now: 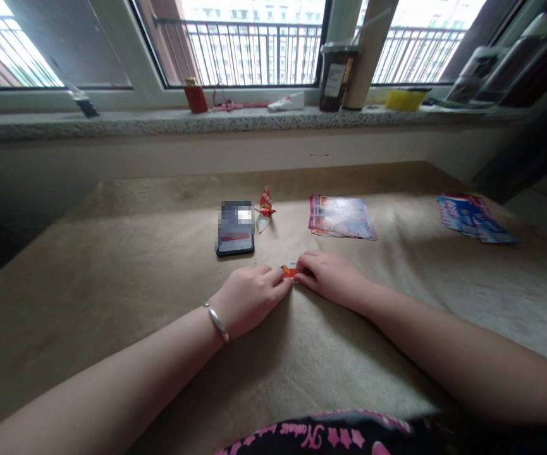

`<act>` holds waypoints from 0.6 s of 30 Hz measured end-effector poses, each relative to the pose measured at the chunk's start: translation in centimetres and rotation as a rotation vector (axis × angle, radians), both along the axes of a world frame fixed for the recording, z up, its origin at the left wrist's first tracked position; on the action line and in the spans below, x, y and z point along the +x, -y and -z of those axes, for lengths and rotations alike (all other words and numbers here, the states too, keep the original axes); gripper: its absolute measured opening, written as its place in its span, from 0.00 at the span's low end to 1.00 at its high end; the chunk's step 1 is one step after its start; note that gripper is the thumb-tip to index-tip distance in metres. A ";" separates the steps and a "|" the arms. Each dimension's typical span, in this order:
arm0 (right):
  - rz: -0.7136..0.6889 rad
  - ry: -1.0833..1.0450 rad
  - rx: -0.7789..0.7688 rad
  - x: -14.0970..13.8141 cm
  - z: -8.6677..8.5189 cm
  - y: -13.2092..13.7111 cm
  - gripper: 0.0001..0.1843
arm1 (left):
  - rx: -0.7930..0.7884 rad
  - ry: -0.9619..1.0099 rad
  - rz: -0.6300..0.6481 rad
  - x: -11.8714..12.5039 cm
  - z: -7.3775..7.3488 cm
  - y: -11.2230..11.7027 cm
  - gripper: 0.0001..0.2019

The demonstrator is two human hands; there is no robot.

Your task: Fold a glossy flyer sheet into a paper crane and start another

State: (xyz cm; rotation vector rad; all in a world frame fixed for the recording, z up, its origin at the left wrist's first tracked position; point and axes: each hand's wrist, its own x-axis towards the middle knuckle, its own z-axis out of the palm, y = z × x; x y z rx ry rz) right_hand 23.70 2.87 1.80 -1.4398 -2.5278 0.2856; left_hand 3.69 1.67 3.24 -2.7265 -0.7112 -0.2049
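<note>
A small folded piece of printed paper (289,272), red, orange and white, lies on the table between my hands, largely hidden by the fingers. My left hand (253,296), with a silver bangle at the wrist, has its fingers closed on the paper's left side. On the opposite side, my right hand (326,275) pinches the paper with thumb and bent fingers. The fingertips of both hands almost meet. Just beyond them stand a red and white folded paper crane (266,207) and a dark phone (235,229) with a blurred screen.
A stack of glossy printed sheets (342,218) lies beyond my right hand. Blue and red printed sheets (475,218) are fanned out at the far right. Along the granite windowsill (150,125) stand a red container (195,96), a dark lidded jar (337,79) and a yellow item (405,99).
</note>
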 end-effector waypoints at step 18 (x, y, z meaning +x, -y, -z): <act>-0.310 0.065 0.247 1.4 -1.2 0.7 0.12 | -0.056 -0.023 -0.025 0.3 -0.1 -0.1 0.08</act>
